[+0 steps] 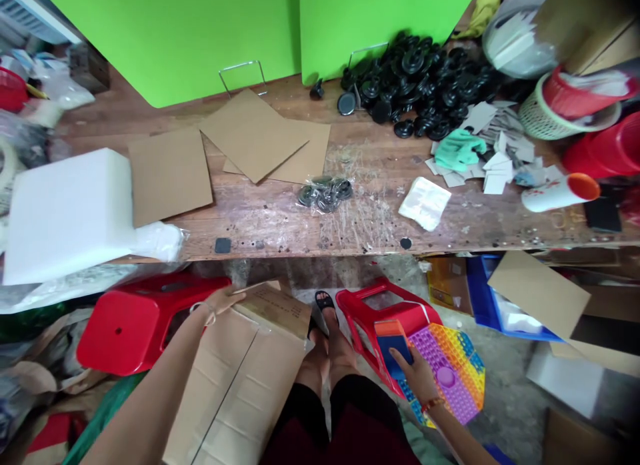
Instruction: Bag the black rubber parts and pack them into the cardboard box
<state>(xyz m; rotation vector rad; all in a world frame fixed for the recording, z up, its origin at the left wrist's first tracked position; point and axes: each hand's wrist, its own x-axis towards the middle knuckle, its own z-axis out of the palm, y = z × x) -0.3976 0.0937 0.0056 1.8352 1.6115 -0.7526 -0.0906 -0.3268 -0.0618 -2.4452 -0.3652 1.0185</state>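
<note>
1 held ctn [260,378], 2 red stools [120,328] [413,311], 3 cdbd sheets [173,175] [253,135] [316,155] on bench [245,215], approx. 4 bagged pcs [327,195].

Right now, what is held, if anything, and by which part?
Left grip: carton, by its far left corner. Right grip: blue-orange object, near its lower end.

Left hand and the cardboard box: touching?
Touching. The head view shows it: the left hand is at the far-left corner of the cardboard box, fingers against its edge with no gap visible.
</note>
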